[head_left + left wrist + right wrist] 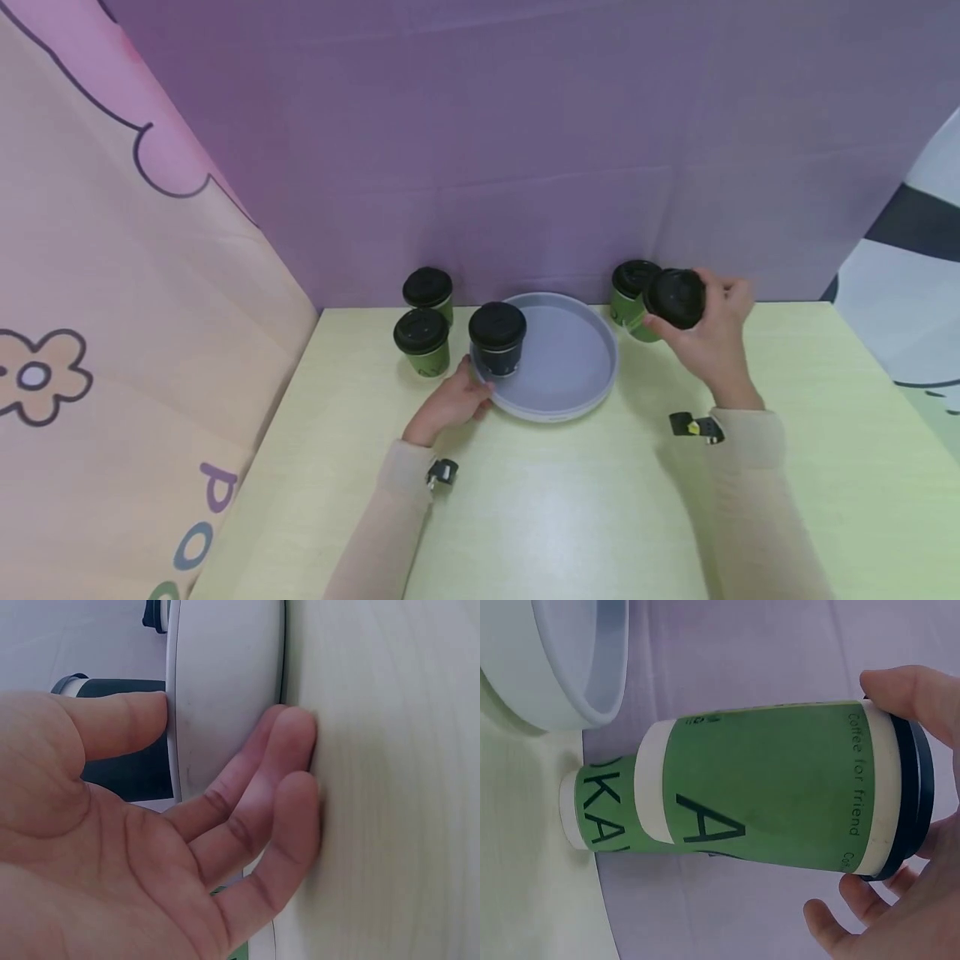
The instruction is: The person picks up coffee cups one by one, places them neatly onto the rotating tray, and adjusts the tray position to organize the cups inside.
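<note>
My right hand (712,337) grips a green paper coffee cup (772,787) near its black lid. The cup is tilted and held up off the table, in front of another green cup (625,307) that stands at the back. Around the near left edge of a round grey tray (570,358) is my left hand (452,398). In the left wrist view its thumb lies at the rim and its fingers curl against the outer side, low by the tabletop. A dark cup (498,337) with a black lid stands upright on the tray's left part.
Left of the tray stand two green lidded cups, one at the back (428,289) and one nearer (426,346). Behind the pale table (547,517) hangs a purple cloth (525,167). A printed cloth (135,275) lines the left side.
</note>
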Available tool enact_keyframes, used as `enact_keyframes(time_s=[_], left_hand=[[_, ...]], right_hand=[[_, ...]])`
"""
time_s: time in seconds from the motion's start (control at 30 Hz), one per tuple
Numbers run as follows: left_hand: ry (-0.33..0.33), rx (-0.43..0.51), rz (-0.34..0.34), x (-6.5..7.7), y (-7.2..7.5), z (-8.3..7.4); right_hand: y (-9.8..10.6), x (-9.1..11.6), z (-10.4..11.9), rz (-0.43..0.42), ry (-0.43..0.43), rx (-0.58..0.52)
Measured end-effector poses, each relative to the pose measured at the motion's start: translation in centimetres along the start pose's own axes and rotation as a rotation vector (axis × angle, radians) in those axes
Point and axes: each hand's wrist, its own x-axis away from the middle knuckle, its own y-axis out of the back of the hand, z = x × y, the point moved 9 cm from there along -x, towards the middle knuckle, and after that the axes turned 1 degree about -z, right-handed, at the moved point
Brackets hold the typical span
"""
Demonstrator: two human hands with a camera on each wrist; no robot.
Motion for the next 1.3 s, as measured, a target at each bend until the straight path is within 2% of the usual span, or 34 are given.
enact_keyframes(time_s=[0.43,0.63,1.3], left_hand=[[0.003,0.019,-0.024,-0.2,0.1,0.3],[-0.004,0.035,-0.038,-0.4,0.2,0.4],[0.042,0.04,-0.089,-0.3,0.6,0.8]], right_hand=[[-2.6,0.8,2.7,0.075,0.085,-0.029],[-3.9,1.1,3.3,0.118,0.098,-0.035],[-6.8,2.1,5.1,0.195,0.15,-0.04]])
